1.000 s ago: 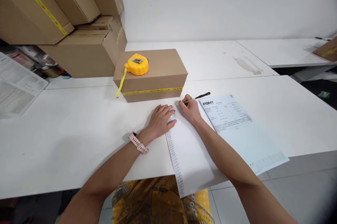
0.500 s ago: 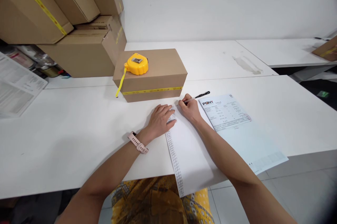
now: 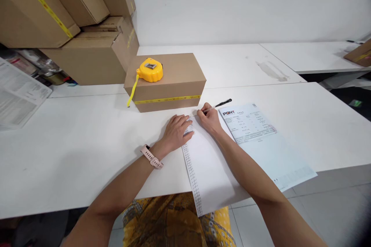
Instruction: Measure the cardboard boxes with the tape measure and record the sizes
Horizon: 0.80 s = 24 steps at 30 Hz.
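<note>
My right hand (image 3: 209,118) is closed around a pen (image 3: 223,103) with a black end, held at the top of a white sheet of paper (image 3: 210,173). A column of handwriting runs down the sheet's left edge. The pen's tip is hidden behind my fingers. My left hand (image 3: 176,133), with a pink watch strap on the wrist, lies flat with fingers spread on the sheet's upper left edge. Right of the sheet lies a printed, light-blue form (image 3: 269,154), partly under my right forearm. Behind my hands sits a cardboard box (image 3: 174,90) carrying a yellow tape measure (image 3: 151,71).
Several large cardboard boxes (image 3: 87,55) are stacked at the back left. A clear plastic container (image 3: 23,96) with papers stands at the left edge of the white table (image 3: 87,154). Another box (image 3: 359,55) is at the far right. The paper overhangs the front edge.
The pen and my right hand have shifted very slightly. My left hand stays on the sheet, and the surrounding things have not moved.
</note>
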{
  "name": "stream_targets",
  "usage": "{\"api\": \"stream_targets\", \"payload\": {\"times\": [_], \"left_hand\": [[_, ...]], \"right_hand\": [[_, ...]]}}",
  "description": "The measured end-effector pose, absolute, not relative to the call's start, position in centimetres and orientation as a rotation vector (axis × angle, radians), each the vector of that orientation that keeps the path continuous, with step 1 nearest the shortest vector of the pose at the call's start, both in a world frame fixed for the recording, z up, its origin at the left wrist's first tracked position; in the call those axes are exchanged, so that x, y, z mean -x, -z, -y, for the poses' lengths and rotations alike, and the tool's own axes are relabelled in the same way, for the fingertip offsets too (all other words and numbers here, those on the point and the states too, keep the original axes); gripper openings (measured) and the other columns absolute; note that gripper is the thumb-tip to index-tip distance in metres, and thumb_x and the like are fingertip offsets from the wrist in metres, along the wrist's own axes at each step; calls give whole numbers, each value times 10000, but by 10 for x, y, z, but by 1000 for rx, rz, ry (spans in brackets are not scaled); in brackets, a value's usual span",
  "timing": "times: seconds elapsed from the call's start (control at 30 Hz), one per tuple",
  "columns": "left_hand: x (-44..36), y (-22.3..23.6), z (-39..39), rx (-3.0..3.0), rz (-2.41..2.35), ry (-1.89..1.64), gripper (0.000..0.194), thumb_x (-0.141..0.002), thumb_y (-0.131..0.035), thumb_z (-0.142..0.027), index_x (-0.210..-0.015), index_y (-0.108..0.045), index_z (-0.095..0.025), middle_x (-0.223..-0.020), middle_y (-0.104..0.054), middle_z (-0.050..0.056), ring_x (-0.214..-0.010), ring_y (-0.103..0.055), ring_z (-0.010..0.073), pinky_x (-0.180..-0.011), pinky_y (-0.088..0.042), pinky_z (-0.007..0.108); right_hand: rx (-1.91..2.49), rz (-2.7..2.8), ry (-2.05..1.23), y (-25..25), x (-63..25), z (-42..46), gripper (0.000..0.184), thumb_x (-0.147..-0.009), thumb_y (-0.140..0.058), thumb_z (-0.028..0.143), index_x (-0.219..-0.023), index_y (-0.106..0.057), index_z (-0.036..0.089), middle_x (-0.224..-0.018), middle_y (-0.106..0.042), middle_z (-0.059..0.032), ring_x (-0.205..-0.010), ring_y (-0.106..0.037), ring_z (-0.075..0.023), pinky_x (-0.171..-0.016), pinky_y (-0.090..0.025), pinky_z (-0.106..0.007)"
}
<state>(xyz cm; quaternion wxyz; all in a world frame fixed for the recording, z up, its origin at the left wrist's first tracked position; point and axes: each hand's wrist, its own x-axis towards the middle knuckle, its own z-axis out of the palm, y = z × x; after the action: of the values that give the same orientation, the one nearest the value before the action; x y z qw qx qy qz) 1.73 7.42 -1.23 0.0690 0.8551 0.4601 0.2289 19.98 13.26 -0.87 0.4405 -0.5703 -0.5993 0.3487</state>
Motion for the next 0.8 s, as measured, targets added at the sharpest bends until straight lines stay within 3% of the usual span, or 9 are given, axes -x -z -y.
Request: {"api": "stream_targets", "payload": {"times": [0.8], "left_hand": [[-18,12,-74,-2614,-1399,-697,323,-928,-649,-319,-1211,-676,-164,-1359,-662,140,-1291,-580,310,-1121,-428,513]], "right_hand": [[1428,1504,-855,6,-201,-133,174,-717,-560,319,-666,-408,252,-538,-422,67,-534,-372,-127,-564,-286,-288]]}}
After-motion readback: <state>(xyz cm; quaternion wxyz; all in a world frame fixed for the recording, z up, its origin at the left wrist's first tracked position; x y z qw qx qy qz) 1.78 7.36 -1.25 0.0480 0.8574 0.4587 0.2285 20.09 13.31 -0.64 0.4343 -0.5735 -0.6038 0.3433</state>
